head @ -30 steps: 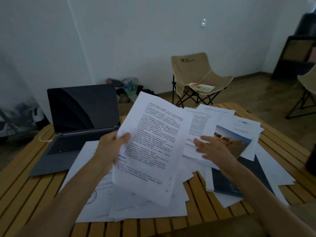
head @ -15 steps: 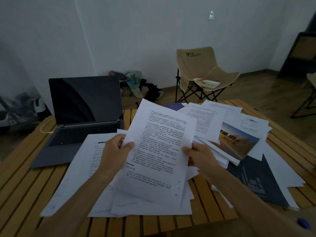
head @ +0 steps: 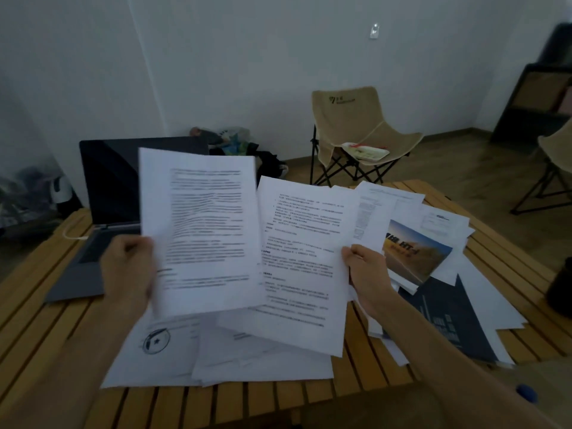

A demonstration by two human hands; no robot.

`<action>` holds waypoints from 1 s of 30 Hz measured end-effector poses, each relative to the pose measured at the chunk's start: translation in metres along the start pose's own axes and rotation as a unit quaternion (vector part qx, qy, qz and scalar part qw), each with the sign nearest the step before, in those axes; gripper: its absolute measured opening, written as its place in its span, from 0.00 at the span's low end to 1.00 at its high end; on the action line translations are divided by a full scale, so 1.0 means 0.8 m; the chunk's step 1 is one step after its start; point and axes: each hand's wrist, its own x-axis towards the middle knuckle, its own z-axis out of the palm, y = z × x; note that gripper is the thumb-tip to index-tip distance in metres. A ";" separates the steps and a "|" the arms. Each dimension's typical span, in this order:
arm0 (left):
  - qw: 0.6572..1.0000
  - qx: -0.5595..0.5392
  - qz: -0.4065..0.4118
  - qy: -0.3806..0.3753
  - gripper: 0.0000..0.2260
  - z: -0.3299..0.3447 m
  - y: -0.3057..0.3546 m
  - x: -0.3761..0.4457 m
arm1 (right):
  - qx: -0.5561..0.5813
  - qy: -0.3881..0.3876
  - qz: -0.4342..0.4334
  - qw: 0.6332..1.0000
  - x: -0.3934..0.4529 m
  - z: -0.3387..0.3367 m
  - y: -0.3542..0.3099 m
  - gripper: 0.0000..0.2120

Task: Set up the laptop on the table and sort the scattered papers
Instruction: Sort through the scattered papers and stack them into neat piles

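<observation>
Where the slatted wooden tabletop (head: 37, 329) reaches its left edge, an open laptop (head: 108, 193) stands with a dark screen, its keyboard half facing the person and a pale cable at its rear left corner. Just right of the keyboard, the left hand (head: 128, 270) grips the lower left edge of a printed sheet (head: 201, 230), fingers curled round the paper; the sheet is raised upright and hides part of the laptop's screen, and its text is blurred. Beneath it, flat on the tabletop, lies a stamped sheet (head: 154, 345) bearing a round dark seal, partly overlapped by other loose white papers (head: 263, 363). Beside the raised sheet, a second printed page (head: 303, 264) is held tilted, its left edge tucked behind the first sheet. The right hand (head: 368, 274) pinches this page at its right edge, thumb on top. Farther right, a colour brochure (head: 414, 252) with a sky and golden landscape rests on a pile of white pages, and a dark blue booklet (head: 445, 320) lies below it. More white sheets spread to the tabletop's right side. Behind the tabletop, a beige folding chair (head: 356, 125) stands on the floor with a flat item on its seat.
</observation>
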 end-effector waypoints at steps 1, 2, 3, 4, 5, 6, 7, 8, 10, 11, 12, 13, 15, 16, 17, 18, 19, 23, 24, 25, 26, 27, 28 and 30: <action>1.000 -0.015 -0.026 -0.008 0.02 -0.008 -0.004 0.006 | 0.016 -0.002 0.005 1.000 -0.001 -0.004 0.000 0.10; 0.999 -0.022 -0.042 -0.017 0.03 -0.015 -0.009 0.010 | 0.025 -0.003 0.008 1.000 -0.002 -0.007 0.000 0.10; 0.998 -0.026 -0.052 -0.027 0.04 -0.020 -0.010 0.011 | 0.029 -0.005 0.007 1.000 -0.005 -0.008 -0.001 0.10; 0.997 -0.033 -0.054 -0.038 0.03 -0.023 -0.009 0.009 | 0.029 -0.004 0.005 1.000 -0.004 -0.010 0.001 0.09; 0.996 -0.041 -0.057 -0.049 0.01 -0.024 -0.005 0.007 | 0.028 -0.005 0.004 1.000 -0.005 -0.011 0.000 0.09; 0.995 -0.048 -0.058 -0.058 0.01 -0.024 -0.001 0.004 | 0.030 -0.006 0.007 1.000 -0.005 -0.012 0.000 0.09; 0.996 -0.049 -0.056 -0.059 0.03 -0.021 0.002 -0.001 | 0.032 -0.011 0.008 0.999 -0.005 -0.013 -0.001 0.09; 0.997 -0.031 -0.041 -0.058 0.03 -0.015 0.005 -0.007 | 0.036 -0.017 0.011 0.999 -0.005 -0.013 -0.001 0.09; 0.996 0.053 0.011 -0.078 0.04 0.007 0.007 -0.029 | 0.043 -0.035 0.022 0.998 -0.007 -0.009 -0.002 0.09; 0.991 0.087 0.027 -0.099 0.04 0.022 0.006 -0.044 | 0.048 -0.047 0.027 0.997 -0.008 -0.004 -0.005 0.10; 0.986 0.106 0.028 -0.127 0.05 0.037 0.003 -0.057 | 0.055 -0.063 0.032 0.996 -0.012 0.002 -0.008 0.10; 0.982 0.114 0.016 -0.152 0.05 0.053 0.001 -0.069 | 0.068 -0.077 0.038 0.994 -0.016 0.008 -0.012 0.11; 0.973 0.133 0.010 -0.186 0.05 0.076 -0.003 -0.087 | 0.092 -0.084 0.055 0.991 -0.019 0.017 -0.016 0.12; 0.971 0.141 0.023 -0.192 0.04 0.082 -0.004 -0.093 | 0.111 -0.084 0.066 0.988 -0.019 0.020 -0.018 0.13; 0.971 0.139 0.039 -0.192 0.03 0.085 -0.005 -0.097 | 0.129 -0.093 0.078 0.984 -0.020 0.022 -0.021 0.16; 0.973 0.125 0.051 -0.189 0.02 0.085 -0.005 -0.100 | 0.131 -0.106 0.080 0.982 -0.021 0.025 -0.023 0.19; 0.975 0.106 0.062 -0.184 0.05 0.082 -0.004 -0.103 | 0.115 -0.121 0.068 0.984 -0.024 0.029 -0.026 0.18; 0.981 0.030 0.107 -0.159 0.14 0.070 0.018 -0.103 | 0.024 -0.112 -0.032 0.993 -0.033 0.038 -0.044 0.09; 0.983 0.012 0.118 -0.139 0.13 0.067 0.027 -0.100 | 0.059 -0.126 -0.036 0.990 -0.034 0.038 -0.052 0.11; 0.985 -0.008 0.127 -0.115 0.10 0.063 0.037 -0.098 | 0.115 -0.136 -0.028 0.984 -0.035 0.034 -0.063 0.17; 0.987 -0.030 0.133 -0.090 0.08 0.061 0.047 -0.095 | 0.162 -0.145 -0.025 0.976 -0.034 0.032 -0.074 0.25; 0.986 -0.053 0.138 -0.072 0.06 0.058 0.056 -0.094 | 0.181 -0.155 -0.041 0.970 -0.034 0.029 -0.084 0.30; 0.985 -0.071 0.142 -0.063 0.05 0.057 0.063 -0.093 | 0.160 -0.162 -0.077 0.971 -0.036 0.030 -0.093 0.29; 0.983 -0.088 0.142 -0.074 0.04 0.054 0.073 -0.097 | 0.041 -0.147 -0.175 0.973 -0.045 0.038 -0.102 0.13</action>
